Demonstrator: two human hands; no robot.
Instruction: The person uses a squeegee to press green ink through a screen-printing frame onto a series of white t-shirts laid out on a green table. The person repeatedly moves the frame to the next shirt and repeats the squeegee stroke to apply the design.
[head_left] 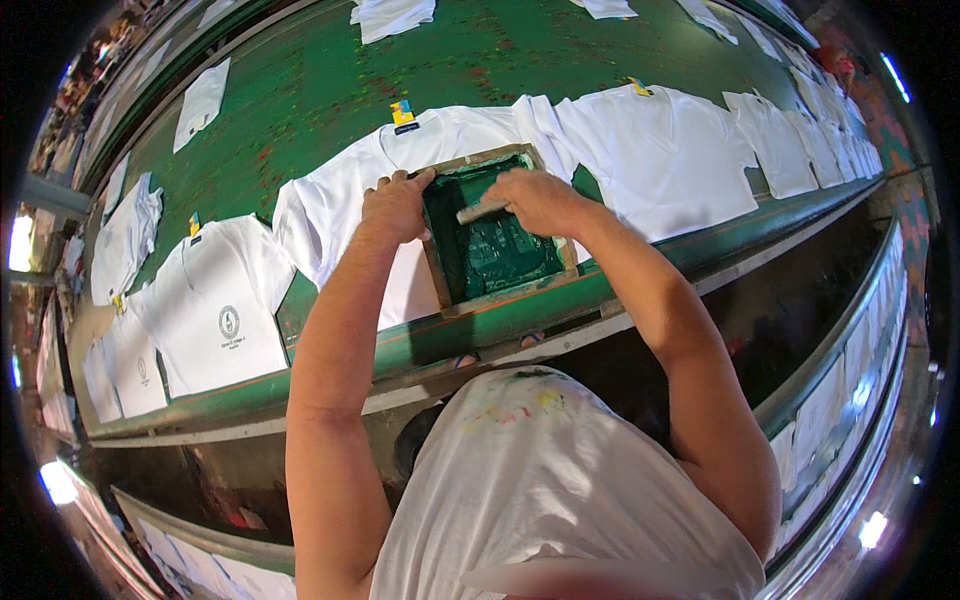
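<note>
Wooden-framed print screen w/ green ink [495, 240] is lying on a white t-shirt [340, 205] at the near edge of the long green worktop [300, 100]. Left hand [395, 205] is pressing flat on the frame's far-left corner; right hand [535, 200] is gripping a pale squeegee handle [482, 211], dragging ink. Printed shirt w/ round logo [225, 305] is lying to the left; blank shirts [660, 150] are waiting on the right.

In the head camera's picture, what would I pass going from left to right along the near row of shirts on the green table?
Printed white T-shirt → left hand on the frame's edge → wooden screen-printing frame full of green ink → right hand gripping the squeegee handle → blank white T-shirt → smaller white shirts toward the far right.
</note>
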